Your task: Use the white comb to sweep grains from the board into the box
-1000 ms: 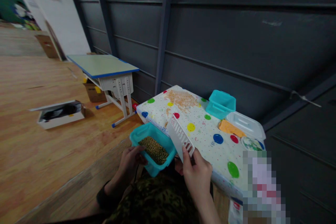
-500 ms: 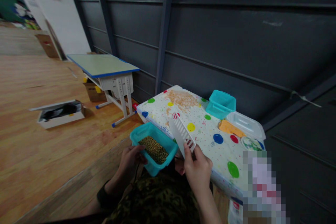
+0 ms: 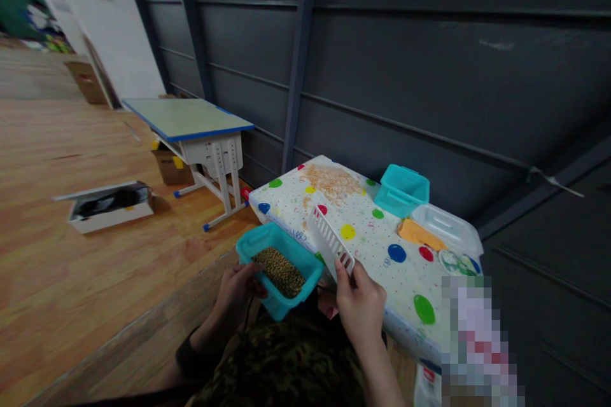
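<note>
A: Start at the left. What is the left hand doing?

B: Pinching the near left wall of a teal tub that holds small greenish-brown beans. Its long axis runs from far left to near right. I can't tell what bears its weight underneath.

A: And right of that?

B: A white slotted scoop, tilted, beside the tub's right end. Whether they touch, I can't tell.

A: Who has it?

B: The right hand, thumb and fingers clasping its near right end. The free end points far left, so its long axis runs roughly alongside the tub's.

A: Where do the loose pale grains lie?

B: Beyond that free end, toward the far side of the spotted tablecloth. The right hand is nearer the cloth; the left is across the tub.

A: Farther right?

B: A second teal tub, then an orange cloth beside a clear lid.
</note>
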Motion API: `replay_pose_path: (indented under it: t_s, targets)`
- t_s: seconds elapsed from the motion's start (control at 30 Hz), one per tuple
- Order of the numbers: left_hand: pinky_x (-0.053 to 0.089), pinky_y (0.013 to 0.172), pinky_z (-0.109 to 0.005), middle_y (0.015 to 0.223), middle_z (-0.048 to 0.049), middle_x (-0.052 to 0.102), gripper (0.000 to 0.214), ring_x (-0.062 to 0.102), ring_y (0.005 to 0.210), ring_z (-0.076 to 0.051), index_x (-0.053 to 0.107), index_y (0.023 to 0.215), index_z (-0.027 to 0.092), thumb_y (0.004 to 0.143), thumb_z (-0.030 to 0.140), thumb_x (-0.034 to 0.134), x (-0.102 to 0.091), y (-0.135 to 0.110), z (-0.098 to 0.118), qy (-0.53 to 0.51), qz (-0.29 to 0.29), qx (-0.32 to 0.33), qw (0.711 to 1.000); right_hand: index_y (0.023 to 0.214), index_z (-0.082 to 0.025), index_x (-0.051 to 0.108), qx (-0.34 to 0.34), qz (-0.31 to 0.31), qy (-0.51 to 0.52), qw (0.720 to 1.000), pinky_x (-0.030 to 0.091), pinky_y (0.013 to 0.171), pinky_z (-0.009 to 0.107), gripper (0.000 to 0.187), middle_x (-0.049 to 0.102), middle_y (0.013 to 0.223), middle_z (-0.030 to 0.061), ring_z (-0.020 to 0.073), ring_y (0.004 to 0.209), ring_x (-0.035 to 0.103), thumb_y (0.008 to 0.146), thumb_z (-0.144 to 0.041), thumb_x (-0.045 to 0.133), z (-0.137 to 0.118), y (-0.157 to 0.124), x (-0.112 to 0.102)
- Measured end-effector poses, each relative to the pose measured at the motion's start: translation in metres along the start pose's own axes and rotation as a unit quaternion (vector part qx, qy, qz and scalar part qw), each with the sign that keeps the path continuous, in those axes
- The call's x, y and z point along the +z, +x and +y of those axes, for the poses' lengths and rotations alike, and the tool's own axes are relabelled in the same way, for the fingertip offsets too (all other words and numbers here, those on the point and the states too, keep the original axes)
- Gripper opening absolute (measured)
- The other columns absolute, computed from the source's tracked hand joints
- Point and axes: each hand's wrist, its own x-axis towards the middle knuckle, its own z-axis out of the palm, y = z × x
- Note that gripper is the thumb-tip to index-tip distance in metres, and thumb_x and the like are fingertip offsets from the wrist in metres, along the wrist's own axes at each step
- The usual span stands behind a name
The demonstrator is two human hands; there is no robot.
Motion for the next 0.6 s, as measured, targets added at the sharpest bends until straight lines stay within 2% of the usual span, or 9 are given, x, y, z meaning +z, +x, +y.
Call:
replay_pose_path:
  t_s: [0.13, 0.33, 0.5, 0.6]
  targets:
    - [0.055, 0.044, -0.032, 0.039, 0.0, 0.056, 0.031, 0.057, 0.035, -0.018, 0.061, 0.043, 0.028, 0.062, 0.044, 0.079, -0.001, 0.0011, -0.0012, 0.009, -0.017, 0.002, 1.0, 0.081, -0.023, 0.081, 0.007, 0.007, 0.01, 1.0, 0.041, 0.05, 0.029, 0.067, 0.066, 0.053, 0.0017, 0.0175, 0.04, 0.055, 0.123, -0.064, 0.049, -0.001, 0.0007, -0.0001]
    - [0.051, 0.042, -0.03, 0.04, -0.0037, 0.061, 0.029, 0.057, 0.035, -0.017, 0.063, 0.04, 0.026, 0.058, 0.044, 0.079, 0.0016, 0.0, 0.0003, -0.004, 0.004, -0.01, 1.0, 0.081, -0.023, 0.081, 0.022, -0.004, 0.018, 1.0, 0.043, 0.05, 0.029, 0.067, 0.066, 0.053, 0.0022, 0.0185, 0.042, 0.057, 0.122, -0.065, 0.049, -0.0019, -0.0005, 0.0008]
    - [0.051, 0.042, -0.031, 0.038, -0.0008, 0.058, 0.029, 0.056, 0.035, -0.017, 0.064, 0.04, 0.027, 0.057, 0.044, 0.08, 0.0013, -0.0005, -0.0001, -0.002, 0.004, -0.006, 1.0, 0.079, -0.023, 0.078, 0.033, -0.012, 0.057, 0.998, 0.046, 0.052, 0.027, 0.061, 0.071, 0.057, 0.002, 0.0178, 0.045, 0.061, 0.12, -0.064, 0.058, -0.001, -0.0044, -0.0022]
    - [0.05, 0.042, -0.03, 0.038, -0.0007, 0.059, 0.029, 0.054, 0.035, -0.016, 0.064, 0.04, 0.027, 0.056, 0.044, 0.083, 0.0002, -0.0001, -0.0012, -0.007, 0.005, -0.009, 1.0, 0.079, -0.023, 0.079, 0.057, 0.005, 0.041, 0.998, 0.043, 0.05, 0.029, 0.065, 0.069, 0.055, 0.0027, 0.0184, 0.044, 0.058, 0.119, -0.069, 0.055, 0.0046, 0.0005, 0.0005]
